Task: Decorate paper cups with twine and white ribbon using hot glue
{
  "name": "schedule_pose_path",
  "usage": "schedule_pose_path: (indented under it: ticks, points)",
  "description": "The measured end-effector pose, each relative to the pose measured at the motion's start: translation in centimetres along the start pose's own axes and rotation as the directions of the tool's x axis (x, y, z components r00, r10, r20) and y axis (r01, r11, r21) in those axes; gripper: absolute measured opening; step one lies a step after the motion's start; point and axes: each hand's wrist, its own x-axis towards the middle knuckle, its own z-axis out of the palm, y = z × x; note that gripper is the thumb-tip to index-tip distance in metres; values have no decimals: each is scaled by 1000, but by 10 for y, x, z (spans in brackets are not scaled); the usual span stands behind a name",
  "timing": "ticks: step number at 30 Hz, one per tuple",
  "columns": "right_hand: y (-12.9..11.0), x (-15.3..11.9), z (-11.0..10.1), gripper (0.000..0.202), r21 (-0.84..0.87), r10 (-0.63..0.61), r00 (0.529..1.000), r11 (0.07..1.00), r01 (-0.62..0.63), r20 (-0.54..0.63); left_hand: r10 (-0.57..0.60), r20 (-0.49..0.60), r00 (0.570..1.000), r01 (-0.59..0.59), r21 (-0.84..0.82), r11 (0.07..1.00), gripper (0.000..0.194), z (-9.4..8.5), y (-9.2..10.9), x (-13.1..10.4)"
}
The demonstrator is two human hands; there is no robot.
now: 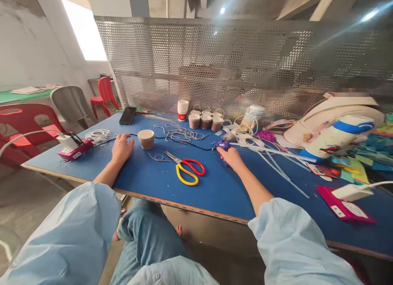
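My left hand (123, 147) rests on the blue table with its fingers loosely spread, holding nothing. Just to its right, and apart from it, a small cup wrapped in brown cord (146, 140) stands upright. My right hand (231, 155) is wrapped around a purple hot glue gun (223, 145) near the middle of the table. Its black cable runs left behind the wrapped cup. Between my hands lie scissors (188, 170) with one red and one yellow handle, blades slightly apart. A short piece of thin cord (159, 157) is beside their blades.
Several wrapped cups (206, 120) and a stack of paper cups (183, 110) stand at the back. White cords (181, 132) lie before them. Power strips (75, 150) sit left and right. Clear glue sticks (285, 172), a bottle (334, 138) and a bag crowd the right side.
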Motion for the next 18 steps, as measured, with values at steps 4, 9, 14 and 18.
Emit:
schedule_pose_path:
  ticks: [4, 9, 14, 18]
  points:
    - [-6, -6, 3, 31, -89, -14, 998, 996, 8, -67, 8, 32, 999, -7, -18, 1000, 29, -4, 4, -2]
    - [-8, -20, -4, 33, -163, -78, 991, 985, 60, -106, 25, 45, 999, -23, -56, 998, 27, -10, 6, -4]
    - [-3, -24, -11, 29, -181, -74, 992, 982, 55, -98, 49, 29, 998, -46, -92, 995, 30, -9, 3, -3]
    - [-1, -21, -16, 19, -150, -72, 995, 987, 60, -69, 46, 23, 999, -43, -116, 992, 34, -9, 2, -3]
